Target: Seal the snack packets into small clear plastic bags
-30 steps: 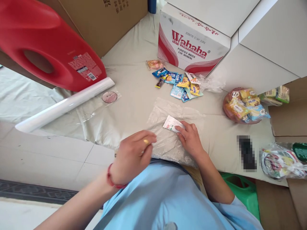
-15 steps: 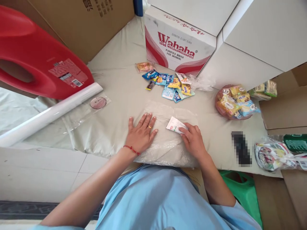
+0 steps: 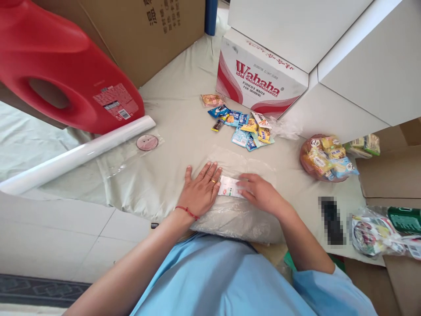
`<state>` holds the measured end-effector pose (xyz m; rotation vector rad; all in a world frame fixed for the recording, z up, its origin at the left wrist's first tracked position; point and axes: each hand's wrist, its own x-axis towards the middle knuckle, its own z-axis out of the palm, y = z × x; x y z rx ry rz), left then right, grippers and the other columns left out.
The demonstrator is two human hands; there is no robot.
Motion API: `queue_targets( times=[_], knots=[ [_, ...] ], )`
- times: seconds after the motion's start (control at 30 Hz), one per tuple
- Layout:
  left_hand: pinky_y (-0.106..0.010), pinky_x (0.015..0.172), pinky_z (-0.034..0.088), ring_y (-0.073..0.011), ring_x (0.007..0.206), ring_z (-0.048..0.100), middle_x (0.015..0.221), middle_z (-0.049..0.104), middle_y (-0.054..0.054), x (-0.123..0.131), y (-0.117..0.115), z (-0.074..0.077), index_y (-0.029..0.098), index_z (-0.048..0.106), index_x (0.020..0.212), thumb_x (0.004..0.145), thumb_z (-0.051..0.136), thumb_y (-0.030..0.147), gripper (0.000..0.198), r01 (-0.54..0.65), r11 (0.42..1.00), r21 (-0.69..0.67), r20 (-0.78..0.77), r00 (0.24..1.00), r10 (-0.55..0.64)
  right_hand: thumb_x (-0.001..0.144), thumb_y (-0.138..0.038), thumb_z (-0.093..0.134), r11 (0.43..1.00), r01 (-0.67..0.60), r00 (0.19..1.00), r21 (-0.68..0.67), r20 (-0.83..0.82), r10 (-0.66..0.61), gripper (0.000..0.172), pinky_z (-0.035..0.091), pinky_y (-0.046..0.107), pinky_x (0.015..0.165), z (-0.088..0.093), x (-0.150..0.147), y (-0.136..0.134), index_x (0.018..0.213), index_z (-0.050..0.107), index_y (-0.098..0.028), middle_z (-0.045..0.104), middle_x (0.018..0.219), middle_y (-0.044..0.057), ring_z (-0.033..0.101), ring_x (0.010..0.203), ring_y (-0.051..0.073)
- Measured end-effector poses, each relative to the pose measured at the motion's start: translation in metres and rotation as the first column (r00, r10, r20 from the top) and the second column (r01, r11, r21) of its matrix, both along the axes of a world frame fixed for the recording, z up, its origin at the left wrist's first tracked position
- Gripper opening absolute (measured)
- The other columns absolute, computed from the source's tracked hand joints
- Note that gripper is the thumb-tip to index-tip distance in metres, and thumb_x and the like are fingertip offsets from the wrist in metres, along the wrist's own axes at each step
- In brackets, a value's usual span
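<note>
Spread flat with its palm down, the left hand (image 3: 201, 189) is laid on a clear plastic sheet (image 3: 238, 221), with nothing held in it. By the right hand (image 3: 261, 193), its fingers loosely bent and partly spread, the right end of a small white packet (image 3: 228, 188) is covered; since those fingertips are slightly blurred, it cannot be told whether the packet is gripped or merely touched. The packet is placed on top of the sheet, between the two hands, with its left edge just beside the left thumb. A gold ring (image 3: 213, 181) and a red bracelet (image 3: 187, 211) are worn on the left side.

Beneath the sheet, the table is covered by a pale cloth (image 3: 174, 123). Beyond the packet, blue and yellow snack packets (image 3: 241, 127) are heaped in front of a Wahaha box (image 3: 259, 79). To the right, a reddish bowl (image 3: 307, 166) is filled with more packets, and nearer the table's edge a dark object (image 3: 332, 221) is masked by pixels, with a knotted clear bag (image 3: 371, 235) placed beside it. At the left, a white roll (image 3: 85, 156) is laid slantwise before a large red jug (image 3: 82, 66), behind which a brown carton (image 3: 171, 48) is seen.
</note>
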<state>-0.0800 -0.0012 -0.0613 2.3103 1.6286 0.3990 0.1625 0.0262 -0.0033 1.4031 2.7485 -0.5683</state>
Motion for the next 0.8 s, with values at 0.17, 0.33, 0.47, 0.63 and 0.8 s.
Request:
queue_targets(
  times=[0.17, 0.33, 0.47, 0.63, 0.8],
  knots=[
    [-0.075, 0.127, 0.004, -0.0308, 0.159, 0.034, 0.17, 0.037, -0.01, -0.001, 0.0, -0.003, 0.026, 0.04, 0.162, 0.11, 0.025, 0.038, 0.056, 0.003, 1.0, 0.004, -0.016, 1.0, -0.003, 0.107, -0.039, 0.049, 0.981, 0.193, 0.978, 0.028, 0.071, -0.194, 0.051, 0.054, 0.037, 0.09, 0.017, -0.058, 0.08, 0.154, 0.052, -0.019, 0.074, 0.123, 0.014, 0.071, 0.107, 0.028],
    [-0.075, 0.127, 0.005, -0.0301, 0.159, 0.034, 0.171, 0.035, -0.011, -0.002, 0.0, -0.003, 0.024, 0.038, 0.163, 0.111, 0.022, 0.04, 0.057, 0.011, 1.0, 0.01, -0.069, 0.998, -0.01, 0.108, -0.046, 0.041, 0.955, 0.266, 0.963, 0.127, 0.017, -0.271, 0.061, 0.055, 0.044, 0.091, -0.004, -0.122, 0.153, 0.164, 0.035, -0.023, 0.057, 0.146, 0.019, 0.068, 0.115, 0.035],
    [-0.075, 0.127, 0.007, -0.0295, 0.159, 0.033, 0.171, 0.034, -0.011, -0.001, -0.001, 0.0, 0.024, 0.037, 0.164, 0.11, 0.024, 0.04, 0.057, 0.009, 1.0, -0.003, -0.094, 0.996, -0.009, 0.104, -0.038, 0.049, 0.946, 0.282, 0.955, 0.158, 0.05, -0.293, 0.045, 0.055, 0.043, 0.089, -0.017, -0.129, 0.167, 0.144, 0.059, -0.02, 0.056, 0.143, 0.02, 0.067, 0.115, 0.035],
    [-0.074, 0.127, 0.003, -0.029, 0.16, 0.031, 0.171, 0.034, -0.011, -0.001, -0.002, -0.001, 0.023, 0.037, 0.164, 0.111, 0.023, 0.04, 0.057, 0.022, 1.0, 0.01, -0.047, 0.999, -0.021, 0.101, -0.025, 0.05, 0.921, 0.35, 0.936, 0.171, -0.018, -0.352, 0.035, 0.052, 0.042, 0.093, -0.021, -0.077, 0.128, 0.132, 0.064, -0.017, 0.068, 0.124, 0.018, 0.066, 0.108, 0.031],
    [-0.074, 0.128, 0.002, -0.0296, 0.16, 0.031, 0.171, 0.034, -0.01, -0.001, -0.001, -0.001, 0.025, 0.039, 0.163, 0.111, 0.024, 0.041, 0.057, 0.01, 1.0, -0.009, -0.002, 1.0, -0.01, 0.1, -0.038, 0.058, 0.961, 0.278, 0.89, 0.007, -0.379, -0.254, 0.037, 0.056, 0.038, 0.089, -0.005, 0.008, 0.057, 0.132, 0.063, -0.021, 0.073, 0.11, 0.009, 0.068, 0.096, 0.023]
  ],
)
